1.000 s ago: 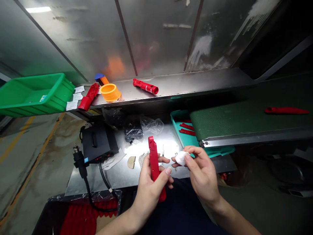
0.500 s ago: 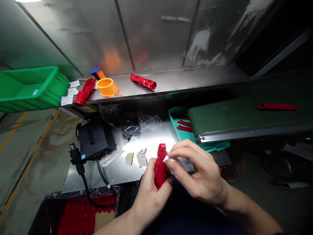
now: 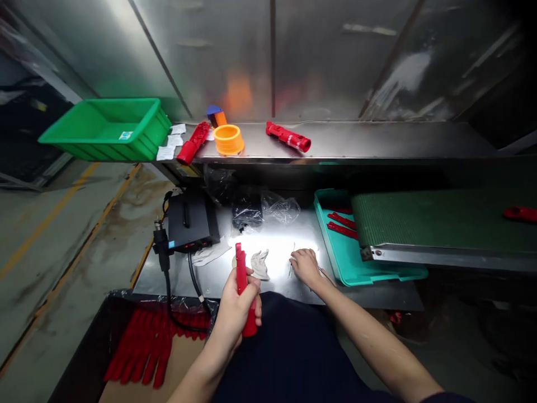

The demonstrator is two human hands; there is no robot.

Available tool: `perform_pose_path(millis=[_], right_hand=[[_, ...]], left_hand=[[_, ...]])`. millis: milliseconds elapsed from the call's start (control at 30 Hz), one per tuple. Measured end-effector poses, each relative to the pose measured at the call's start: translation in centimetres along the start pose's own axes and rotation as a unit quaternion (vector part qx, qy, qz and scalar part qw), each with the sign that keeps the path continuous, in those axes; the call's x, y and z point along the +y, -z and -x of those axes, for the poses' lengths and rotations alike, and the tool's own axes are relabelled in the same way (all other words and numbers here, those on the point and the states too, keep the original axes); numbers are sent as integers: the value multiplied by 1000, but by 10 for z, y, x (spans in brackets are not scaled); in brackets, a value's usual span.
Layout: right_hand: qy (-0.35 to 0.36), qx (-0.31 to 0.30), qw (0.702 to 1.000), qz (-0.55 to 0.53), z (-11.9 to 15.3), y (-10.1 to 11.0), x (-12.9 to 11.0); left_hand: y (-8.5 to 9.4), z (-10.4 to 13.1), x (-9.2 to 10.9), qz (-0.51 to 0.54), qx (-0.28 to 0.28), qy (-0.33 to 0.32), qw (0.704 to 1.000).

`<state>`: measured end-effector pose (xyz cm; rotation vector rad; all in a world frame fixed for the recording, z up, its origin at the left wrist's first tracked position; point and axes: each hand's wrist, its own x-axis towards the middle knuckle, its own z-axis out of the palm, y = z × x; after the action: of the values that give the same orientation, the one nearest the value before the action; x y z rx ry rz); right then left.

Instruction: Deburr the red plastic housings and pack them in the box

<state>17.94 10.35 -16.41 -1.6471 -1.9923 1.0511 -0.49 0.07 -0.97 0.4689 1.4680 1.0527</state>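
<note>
My left hand [image 3: 242, 305] is wrapped around a long red plastic part [image 3: 241, 268], held upright above my lap; its lower end shows below my fingers. My right hand [image 3: 306, 267] is down at the metal tabletop, fingers bent and close together. Thin metal tools [image 3: 291, 270] lie at its fingertips, and another thin rod sticks out beside the wrist. What the fingers pinch is mostly hidden. Between the hands lies a crumpled white cloth [image 3: 260, 264]. A beige piece is partly hidden behind my left hand.
A black box device [image 3: 191, 221] with a thick cable stands left. Below it, a bin holds several red parts [image 3: 142, 347]. A teal tray [image 3: 342, 257] sits under the green conveyor [image 3: 428, 218]. The shelf bears a green crate [image 3: 104, 131], a yellow ring [image 3: 229, 140] and red parts [image 3: 288, 137].
My right hand has left the red part and gone down to the tabletop; the white bit in its fingers no longer shows. My left hand keeps the red part, now turned. The view has swung left.
</note>
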Motion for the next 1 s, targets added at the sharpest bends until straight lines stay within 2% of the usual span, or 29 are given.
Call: perform_pose_path(millis=[100, 200, 300, 367, 467, 567, 667, 767, 833, 900, 1000], right_hand=[[-24, -37, 999, 0, -13, -47, 0], [-53, -59, 997, -26, -27, -84, -18], [-100, -55, 991, -68, -45, -109, -39], [-119, -52, 985, -110, -52, -112, -53], [-118, -41, 973, -194, -45, -94, -76], [-87, -3, 954, -286, -18, -54, -108], [-41, 47, 936, -348, 14, -10, -147], [7, 74, 927, -368, 36, 25, -176], [54, 90, 926, -363, 46, 42, -183], [101, 111, 923, -355, 53, 54, -180], [116, 155, 905, -379, 60, 67, -167]], left_hand=[[19, 0, -5, 10, 35, 18, 999], [38, -1, -9, 19, 46, 40, 998], [57, -6, -13, 23, 49, 45, 998], [69, -11, -14, 17, 41, 49, 998], [82, -20, -12, -5, 8, 58, 998], [84, -28, -7, -36, -45, 56, 997], [75, -33, -1, -93, -101, 47, 989], [57, -32, 7, -165, -140, 29, 976], [44, -30, 11, -186, -152, 13, 971], [29, -27, 14, -199, -165, -2, 966], [6, -22, 14, -213, -192, -15, 958]])
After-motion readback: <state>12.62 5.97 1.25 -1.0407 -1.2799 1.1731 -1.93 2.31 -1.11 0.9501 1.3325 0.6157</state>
